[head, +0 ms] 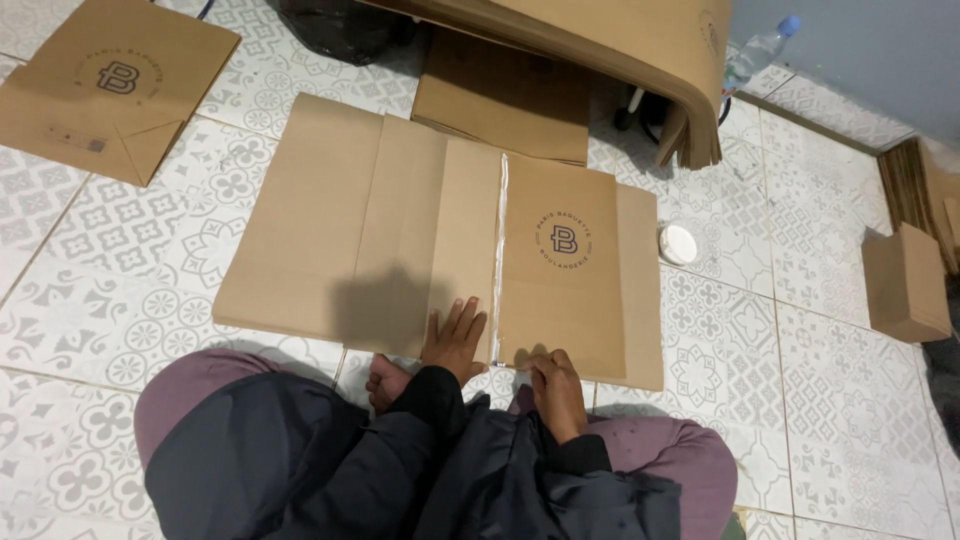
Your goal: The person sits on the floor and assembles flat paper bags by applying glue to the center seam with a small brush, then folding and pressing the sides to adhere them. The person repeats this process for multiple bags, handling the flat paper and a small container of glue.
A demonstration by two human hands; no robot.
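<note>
A flattened brown cardboard box [330, 220] lies on the tiled floor in front of my crossed legs. A strip of clear tape [499, 250] runs down its middle seam. My left hand [455, 340] rests flat with spread fingers on the cardboard just left of the tape's near end. My right hand [555, 385] is curled at the near edge of the box, right of the seam, fingers pressing the edge; whether it grips anything is hidden.
Another flat box [110, 80] lies far left. A bent stack of cardboard sheets [640, 50] arches over the top. A white round lid [678, 244], a small folded box [905, 285], a plastic bottle [755, 50] and a black bag [340, 30] sit around.
</note>
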